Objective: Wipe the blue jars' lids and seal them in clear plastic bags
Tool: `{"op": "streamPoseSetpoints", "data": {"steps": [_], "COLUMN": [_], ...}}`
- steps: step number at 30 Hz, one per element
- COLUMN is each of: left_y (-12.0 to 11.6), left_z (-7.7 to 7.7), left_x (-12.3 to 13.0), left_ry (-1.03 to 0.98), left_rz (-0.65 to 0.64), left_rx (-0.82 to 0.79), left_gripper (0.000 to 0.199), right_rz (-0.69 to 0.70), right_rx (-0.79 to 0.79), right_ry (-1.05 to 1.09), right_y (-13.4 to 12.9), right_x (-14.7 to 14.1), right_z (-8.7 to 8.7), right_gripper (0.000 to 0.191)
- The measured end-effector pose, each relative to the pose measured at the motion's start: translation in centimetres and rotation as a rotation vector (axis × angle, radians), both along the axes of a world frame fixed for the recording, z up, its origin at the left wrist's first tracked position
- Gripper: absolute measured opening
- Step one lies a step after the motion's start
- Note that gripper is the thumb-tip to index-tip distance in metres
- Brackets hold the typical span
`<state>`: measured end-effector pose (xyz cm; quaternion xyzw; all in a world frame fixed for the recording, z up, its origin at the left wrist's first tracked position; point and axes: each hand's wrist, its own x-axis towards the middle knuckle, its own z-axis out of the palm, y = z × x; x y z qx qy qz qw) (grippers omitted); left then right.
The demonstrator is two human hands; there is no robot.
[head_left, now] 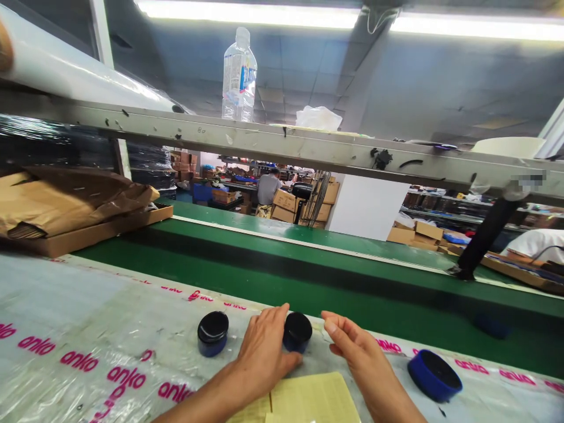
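Left hand (264, 346) clamped round the cap (297, 333), right hand (352, 343) pinching a pale piece (326, 333) beside it: steady hold, light fingertips wanted here!

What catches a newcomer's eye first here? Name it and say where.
Probably the two bare hands at lower center: the left hand at a dark-topped round piece, the right hand pinching what looks like a small pale piece. Next, the pink "anko" lettering across the plastic sheet beneath them. Then the clear bottle, upright on the beam above.
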<state>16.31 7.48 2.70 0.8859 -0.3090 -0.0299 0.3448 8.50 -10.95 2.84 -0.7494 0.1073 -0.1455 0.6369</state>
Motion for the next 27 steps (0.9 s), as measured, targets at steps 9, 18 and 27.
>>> {"op": "streamPoseSetpoints", "data": {"steps": [9, 18, 27], "left_y": [-0.2, 1.6, -0.4], "left_z": [0.0, 1.2, -1.7], "left_x": [0.1, 0.5, 0.4], "left_ry": [-0.005, 0.224, 0.111], "left_rz": [0.016, -0.212, 0.02], "left_rx": [0.042, 0.002, -0.232], "left_gripper": [0.087, 0.094, 0.058], "right_rz": [0.047, 0.041, 0.026], "right_rx": [0.344, 0.381, 0.428], "right_ry": [-0.039, -0.014, -0.049], "right_y": [1.1, 1.3, 2.2], "right_x": [1.0, 0.7, 0.8], "right_z": [-2.0, -1.7, -2.5], "right_gripper": [0.056, 0.059, 0.057]}}
